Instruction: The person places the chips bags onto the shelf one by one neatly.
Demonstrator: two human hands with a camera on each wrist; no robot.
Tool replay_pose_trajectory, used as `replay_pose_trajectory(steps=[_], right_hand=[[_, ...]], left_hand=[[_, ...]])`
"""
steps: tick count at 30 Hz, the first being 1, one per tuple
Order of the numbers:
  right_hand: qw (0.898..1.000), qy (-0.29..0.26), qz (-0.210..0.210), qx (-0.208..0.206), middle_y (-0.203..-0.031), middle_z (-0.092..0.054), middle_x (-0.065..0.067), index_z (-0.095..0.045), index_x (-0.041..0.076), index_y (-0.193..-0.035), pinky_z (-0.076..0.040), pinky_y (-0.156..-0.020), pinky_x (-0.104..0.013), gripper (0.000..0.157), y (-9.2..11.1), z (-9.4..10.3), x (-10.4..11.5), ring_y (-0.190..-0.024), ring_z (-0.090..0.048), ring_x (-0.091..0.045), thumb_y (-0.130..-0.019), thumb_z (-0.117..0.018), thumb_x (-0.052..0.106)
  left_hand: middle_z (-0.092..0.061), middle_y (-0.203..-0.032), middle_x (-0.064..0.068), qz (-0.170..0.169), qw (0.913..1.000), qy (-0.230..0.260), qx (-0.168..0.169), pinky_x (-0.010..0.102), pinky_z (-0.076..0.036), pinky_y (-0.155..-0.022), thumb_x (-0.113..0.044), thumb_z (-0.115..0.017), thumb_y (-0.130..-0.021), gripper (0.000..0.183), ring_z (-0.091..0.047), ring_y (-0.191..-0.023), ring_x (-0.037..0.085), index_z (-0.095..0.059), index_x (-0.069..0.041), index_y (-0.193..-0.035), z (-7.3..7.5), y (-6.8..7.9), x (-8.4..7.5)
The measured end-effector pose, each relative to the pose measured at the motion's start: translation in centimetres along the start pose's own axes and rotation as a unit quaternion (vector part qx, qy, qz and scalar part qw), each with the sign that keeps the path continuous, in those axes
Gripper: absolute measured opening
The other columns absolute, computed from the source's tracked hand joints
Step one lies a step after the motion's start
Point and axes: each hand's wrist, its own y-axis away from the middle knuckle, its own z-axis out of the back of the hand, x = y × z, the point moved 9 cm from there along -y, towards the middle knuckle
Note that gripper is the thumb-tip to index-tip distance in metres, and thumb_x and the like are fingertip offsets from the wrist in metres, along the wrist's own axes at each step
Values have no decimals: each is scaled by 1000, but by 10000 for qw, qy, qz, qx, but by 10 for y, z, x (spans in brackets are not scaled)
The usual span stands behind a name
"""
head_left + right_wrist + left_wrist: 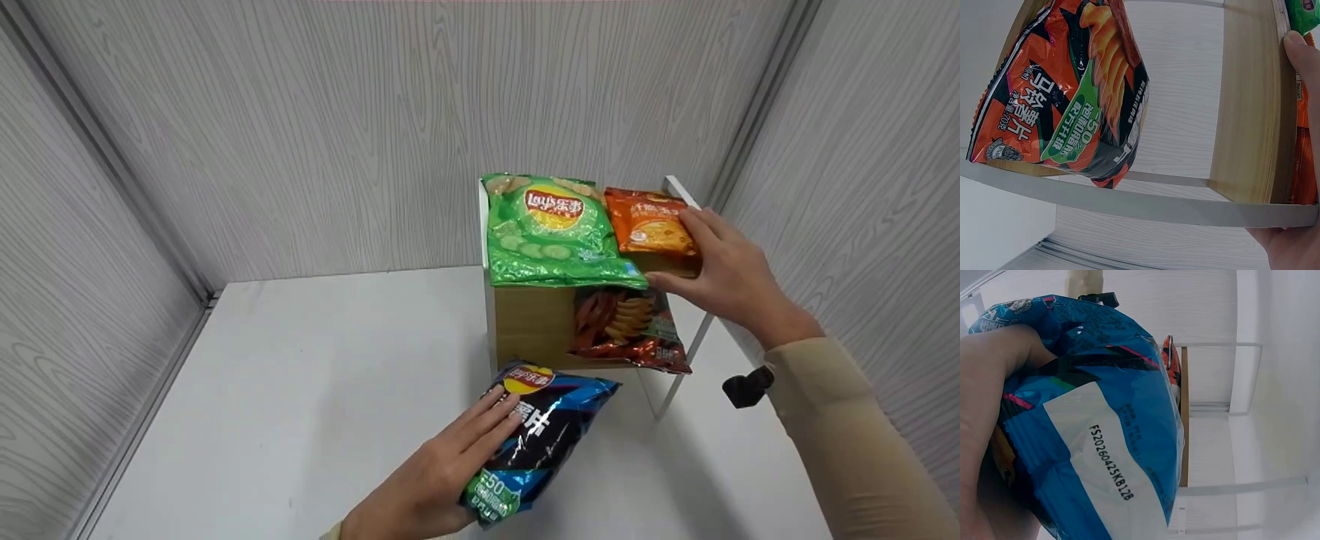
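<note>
My left hand (pixel 450 465) grips a blue and black Lay's chip bag (pixel 551 420) in front of a small two-tier rack (pixel 486 300). The left wrist view shows the back of this bag up close, with a printed code on a white strip. My right hand (pixel 731 270) holds the rack's upper right corner, thumb on the edge of the wooden top board (pixel 1247 101) and fingers over the side. Beside those fingers an orange snack bag (pixel 652 225) lies on the top tier. A green Lay's bag (pixel 551 225) lies to its left, overhanging the front edge.
On the rack's lower tier, at the right, lies a red and black chip bag (pixel 634 326) that juts past the front edge. The rack stands on a white table (pixel 300 382), with pale wood-grain panels (pixel 360 135) behind and at both sides.
</note>
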Motion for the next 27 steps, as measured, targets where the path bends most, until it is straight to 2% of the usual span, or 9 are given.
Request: replay_pose_trajectory(steps=[6, 10, 22, 27], right_hand=[[10000, -25, 24, -2, -158, -31, -17, -26, 13, -157, -37, -104, -69, 96, -1, 0, 1, -136, -37, -45, -83, -69, 58], [10000, -39, -12, 27, -159, -30, -17, -26, 13, -157, -36, -105, -70, 97, -1, -2, 0, -138, -36, -46, -83, -69, 58], [10000, -18, -60, 30, -159, -29, -17, -26, 15, -157, -34, -106, -71, 97, 0, 0, -1, -138, -34, -47, -83, -69, 60], [10000, -10, -14, -18, -158, -31, -17, -28, 14, -157, -35, -106, -70, 96, 0, 1, -1, -138, -35, -46, -83, -70, 59]], left_hand=[[-27, -164, 5, 5, 9992, 108, -396, 39, -47, -107, -27, -81, -82, 94, -27, -151, 30, -26, -14, -157, -1, -20, 3], [-29, -163, 7, -161, 9979, 23, -630, 40, -45, -109, -26, -81, -82, 92, -28, -151, 32, -28, -12, -156, 0, -35, 2], [-34, -160, 13, -429, 9896, -1034, -903, 41, -39, -115, -28, -83, -79, 91, -30, -149, 35, -34, -7, -153, -1, -73, 9], [-32, -160, 15, -263, 9870, -1224, -1007, 41, -38, -116, -23, -83, -78, 95, -30, -149, 35, -30, -4, -154, -3, -84, 15]])
